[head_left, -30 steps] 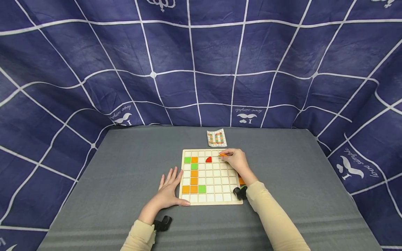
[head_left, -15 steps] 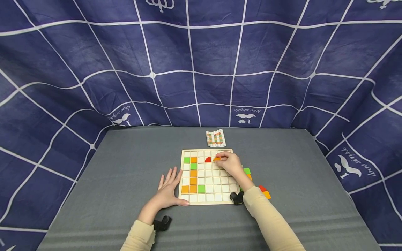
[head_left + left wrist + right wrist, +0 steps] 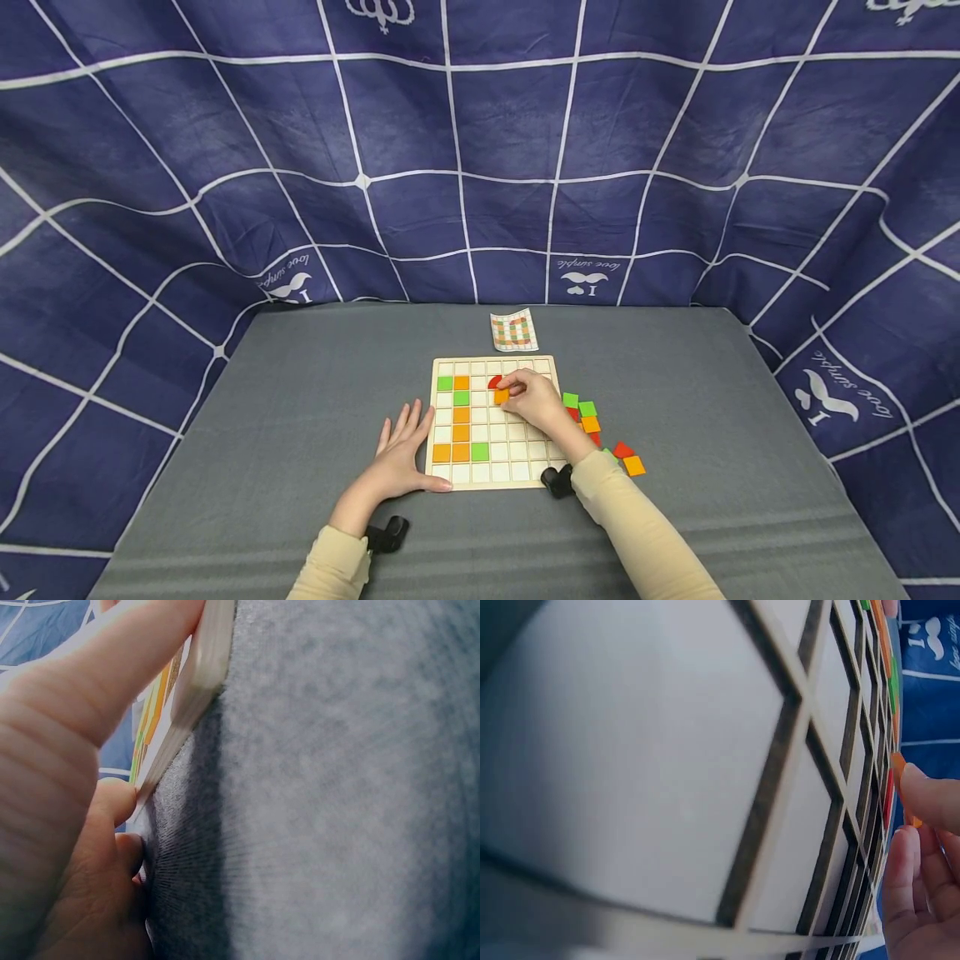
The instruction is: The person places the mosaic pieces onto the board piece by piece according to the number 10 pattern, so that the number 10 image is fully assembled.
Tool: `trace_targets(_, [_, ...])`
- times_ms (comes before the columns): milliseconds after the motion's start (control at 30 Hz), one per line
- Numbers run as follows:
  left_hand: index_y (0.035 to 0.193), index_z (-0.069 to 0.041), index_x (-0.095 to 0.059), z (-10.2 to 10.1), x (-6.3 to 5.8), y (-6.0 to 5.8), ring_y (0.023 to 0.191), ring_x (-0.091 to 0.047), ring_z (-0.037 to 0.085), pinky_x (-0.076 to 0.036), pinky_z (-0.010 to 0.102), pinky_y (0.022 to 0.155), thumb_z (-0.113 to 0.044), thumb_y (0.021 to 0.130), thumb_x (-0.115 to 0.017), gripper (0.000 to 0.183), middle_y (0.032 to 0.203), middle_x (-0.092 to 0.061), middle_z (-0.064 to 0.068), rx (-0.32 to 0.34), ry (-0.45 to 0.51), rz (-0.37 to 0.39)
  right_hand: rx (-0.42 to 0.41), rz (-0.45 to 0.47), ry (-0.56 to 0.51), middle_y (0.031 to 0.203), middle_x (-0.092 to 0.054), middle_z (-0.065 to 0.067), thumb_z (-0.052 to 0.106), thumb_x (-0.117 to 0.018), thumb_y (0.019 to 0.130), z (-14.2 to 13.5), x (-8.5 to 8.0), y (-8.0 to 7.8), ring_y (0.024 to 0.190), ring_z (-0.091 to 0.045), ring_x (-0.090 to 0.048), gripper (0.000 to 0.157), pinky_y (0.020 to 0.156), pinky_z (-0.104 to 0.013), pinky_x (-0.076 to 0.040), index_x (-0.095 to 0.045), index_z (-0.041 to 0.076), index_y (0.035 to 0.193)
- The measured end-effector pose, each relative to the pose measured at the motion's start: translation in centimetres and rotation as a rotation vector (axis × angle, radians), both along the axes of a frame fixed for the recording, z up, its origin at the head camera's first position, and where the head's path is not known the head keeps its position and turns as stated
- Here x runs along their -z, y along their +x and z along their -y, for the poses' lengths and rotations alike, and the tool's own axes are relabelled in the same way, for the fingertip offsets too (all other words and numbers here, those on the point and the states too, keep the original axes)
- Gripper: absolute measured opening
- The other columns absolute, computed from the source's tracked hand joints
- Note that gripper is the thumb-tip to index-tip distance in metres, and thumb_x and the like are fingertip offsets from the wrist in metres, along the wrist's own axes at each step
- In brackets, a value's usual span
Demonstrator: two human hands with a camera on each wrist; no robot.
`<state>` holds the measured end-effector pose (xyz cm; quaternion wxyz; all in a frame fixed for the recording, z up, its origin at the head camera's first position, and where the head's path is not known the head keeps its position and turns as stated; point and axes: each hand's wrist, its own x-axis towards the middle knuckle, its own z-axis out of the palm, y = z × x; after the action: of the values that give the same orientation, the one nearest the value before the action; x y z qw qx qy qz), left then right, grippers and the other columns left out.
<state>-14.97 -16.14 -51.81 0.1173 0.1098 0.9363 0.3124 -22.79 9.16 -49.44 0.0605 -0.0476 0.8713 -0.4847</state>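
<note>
Left hand (image 3: pixel 401 461) spread, likely steadying the board (image 3: pixel 500 472), the right hand (image 3: pixel 534 400) pinches an orange tile (image 3: pixel 501 398), a patterned card (image 3: pixel 513 332) lying near the far edge of the worktop (image 3: pixel 337 358).

Orange tile (image 3: pixel 502 398): I see it square, tilted, over the board's far half; the right hand (image 3: pixel 536 402) pinches it between thumb and fingers.
Grid board (image 3: pixel 500 473): pale, wooden, flat; I see the left hand (image 3: pixel 402 457) touching its left edge, thumb at the near left corner.
Red piece (image 3: pixel 492 384): round-sided, toward the far edge, partly hidden from me by fingers.
Seated tiles (image 3: pixel 461 432): green and orange squares, in cells toward the left edge.
</note>
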Motion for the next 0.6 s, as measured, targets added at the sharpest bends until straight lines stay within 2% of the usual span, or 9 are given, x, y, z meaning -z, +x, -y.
trace_targets(233, [0.157, -0.004, -0.019, 0.0, -0.1, 0.1, 0.153, 0.001, 0.040, 0.006, 0.060, 0.120, -0.046, 0.059, -0.093, 0.130, 0.165, -0.006, 0.021, 0.001, 0.010, 0.004, -0.039, -0.084, 0.104, 0.092, -0.067, -0.004, -0.003, -0.078, 0.076, 0.5, -0.1, 0.1, 0.083, -0.014, -0.060, 0.021, 0.076, -0.028, -0.054, -0.075, 0.008, 0.093])
trace_targets(433, [0.157, -0.004, -0.019, 0.0, -0.2, 0.1, 0.153, 0.001, 0.040, 0.006, 0.060, 0.120, -0.046, 0.059, -0.093, 0.130, 0.165, -0.006, 0.021, 0.001, 0.009, 0.006, -0.074, -0.152, 0.173, 0.091, -0.066, -0.003, -0.006, -0.076, 0.076, 1.0, -0.2, 0.2, 0.079, -0.013, -0.059, 0.018, 0.073, -0.025, -0.053, -0.075, 0.006, 0.089])
trace_targets(600, [0.157, -0.004, -0.019, 0.0, -0.1, 0.1, 0.153, 0.001, 0.039, 0.005, 0.061, 0.120, -0.047, 0.059, -0.093, 0.130, 0.165, -0.006, 0.021, -0.001, 0.007, 0.007, -0.084, -0.168, 0.209, 0.090, -0.064, -0.001, -0.006, -0.077, 0.076, 1.2, -0.3, 0.1, 0.078, -0.012, -0.058, 0.017, 0.073, -0.024, -0.052, -0.075, 0.007, 0.087])
